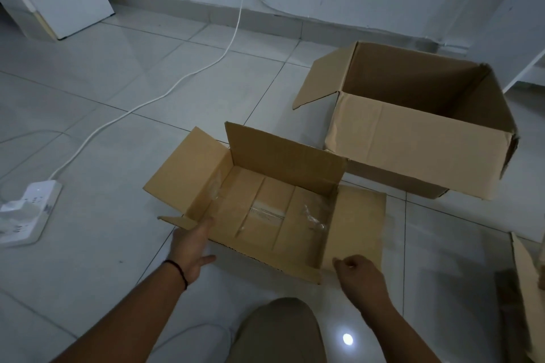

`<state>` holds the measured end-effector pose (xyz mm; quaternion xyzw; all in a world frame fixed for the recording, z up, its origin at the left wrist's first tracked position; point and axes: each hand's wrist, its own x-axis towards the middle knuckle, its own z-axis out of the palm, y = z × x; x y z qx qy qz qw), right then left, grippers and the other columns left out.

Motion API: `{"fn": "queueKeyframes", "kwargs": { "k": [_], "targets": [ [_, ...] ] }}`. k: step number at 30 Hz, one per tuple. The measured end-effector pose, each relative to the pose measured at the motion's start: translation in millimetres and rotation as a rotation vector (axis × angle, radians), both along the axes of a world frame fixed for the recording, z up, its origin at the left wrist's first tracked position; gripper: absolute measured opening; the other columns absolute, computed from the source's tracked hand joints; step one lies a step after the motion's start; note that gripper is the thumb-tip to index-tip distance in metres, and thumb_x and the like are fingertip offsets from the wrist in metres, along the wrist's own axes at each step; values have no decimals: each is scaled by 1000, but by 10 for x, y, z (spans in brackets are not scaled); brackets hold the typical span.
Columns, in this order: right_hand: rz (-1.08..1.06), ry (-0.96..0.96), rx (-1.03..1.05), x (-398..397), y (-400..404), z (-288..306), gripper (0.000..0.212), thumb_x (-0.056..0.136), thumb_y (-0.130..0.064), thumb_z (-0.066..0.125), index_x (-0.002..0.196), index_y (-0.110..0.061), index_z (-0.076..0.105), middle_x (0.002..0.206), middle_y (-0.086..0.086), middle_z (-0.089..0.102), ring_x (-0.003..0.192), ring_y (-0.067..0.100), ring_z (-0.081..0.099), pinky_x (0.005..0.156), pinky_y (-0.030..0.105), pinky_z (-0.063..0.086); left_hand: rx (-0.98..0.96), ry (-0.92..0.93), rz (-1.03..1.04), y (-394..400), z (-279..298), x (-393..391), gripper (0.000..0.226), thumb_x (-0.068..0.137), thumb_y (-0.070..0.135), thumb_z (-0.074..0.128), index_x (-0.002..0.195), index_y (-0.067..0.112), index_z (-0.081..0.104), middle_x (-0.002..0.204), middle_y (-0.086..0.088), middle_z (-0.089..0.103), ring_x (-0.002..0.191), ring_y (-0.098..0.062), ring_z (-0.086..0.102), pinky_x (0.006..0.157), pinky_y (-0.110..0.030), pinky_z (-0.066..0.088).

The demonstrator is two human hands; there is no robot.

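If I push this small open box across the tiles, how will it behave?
The small box looks empty, so probably light and quick to slide on the glossy floor. Its open flaps would likely flop if grabbed. The taped bottom should stay stiff.

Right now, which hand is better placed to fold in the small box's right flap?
Right. The right hand sits at the near edge of the right flap; the left hand touches the small box at its opposite, left corner.
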<state>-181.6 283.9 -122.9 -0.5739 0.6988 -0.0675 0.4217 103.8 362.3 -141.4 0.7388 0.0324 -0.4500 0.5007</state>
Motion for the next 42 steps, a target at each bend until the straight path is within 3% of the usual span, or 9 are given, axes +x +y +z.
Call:
{"fn": "queueKeyframes", "kwargs": {
  "k": [2, 6, 10, 17, 21, 24, 28, 34, 42],
  "targets": [
    [-9, 84, -153, -94, -52, -14, 37, 90, -28, 55, 114, -1, 60, 102, 16, 67, 82, 23, 57, 73, 28, 41, 107, -131, 67, 1, 27, 214, 96, 62, 47, 77, 140, 9, 36, 139, -7, 46, 119, -29, 49, 77, -44, 54],
    [-46, 163, -180, -238, -166, -75, 46, 85, -22, 61, 125, -1, 54, 119, 26, 57, 103, 35, 58, 88, 36, 45, 321, -522, 91, -46, 108, 631, 94, 69, 33, 77, 140, 0, 27, 146, -24, 32, 128, -42, 43, 100, -53, 43],
    [-34, 243, -54, -272, -254, -98, 59, 83, -24, 63, 134, -3, 44, 129, 26, 49, 116, 39, 48, 96, 41, 41, 461, -686, -178, -124, 97, 1026, 106, 62, 43, 76, 145, 4, 22, 150, -21, 26, 134, -40, 35, 106, -60, 34],
    [-82, 179, 101, -294, -352, -116, 45, 81, -21, 64, 113, 2, 42, 112, 24, 56, 93, 36, 52, 78, 38, 43, 509, -635, -331, -361, -18, 1311, 109, 62, 42, 82, 147, 9, 21, 147, -20, 28, 133, -39, 35, 108, -54, 35],
    [-108, 121, 141, -291, -383, -106, 42, 83, -23, 64, 112, 0, 42, 103, 15, 51, 90, 31, 48, 77, 36, 40, 315, -500, -247, -449, -118, 1389, 94, 61, 33, 85, 136, 3, 36, 133, -20, 50, 117, -38, 52, 99, -50, 46],
    [-129, 124, 111, -287, -386, -133, 33, 83, -22, 63, 102, 1, 47, 101, 17, 55, 84, 29, 49, 75, 36, 41, 314, -583, -217, -448, -152, 1407, 80, 58, 40, 81, 123, 4, 52, 116, -17, 62, 102, -36, 60, 91, -48, 52],
    [-100, 75, 42, -255, -362, -108, 39, 87, -18, 56, 122, -2, 50, 94, 10, 54, 80, 29, 56, 74, 37, 48, 290, -706, -238, -424, -11, 1297, 33, 80, 28, 67, 97, 0, 60, 99, -19, 64, 92, -37, 61, 81, -43, 52],
    [-27, -102, 17, -42, -241, 102, 44, 94, -10, 43, 137, -16, 39, 79, 9, 63, 61, 26, 63, 40, 25, 49, 195, -702, -408, -272, 145, 1199, 19, 84, 14, 57, 103, 14, 61, 97, -11, 65, 91, -34, 63, 86, -51, 55],
    [180, -97, -136, 190, 105, 328, 38, 96, -9, 40, 134, -11, 43, 67, -8, 53, 57, 17, 59, 60, 34, 57, 191, -727, -415, 92, 523, 1073, 26, 77, 1, 43, 89, -5, 65, 82, -23, 65, 72, -33, 61, 71, -43, 55]
  ]
}}
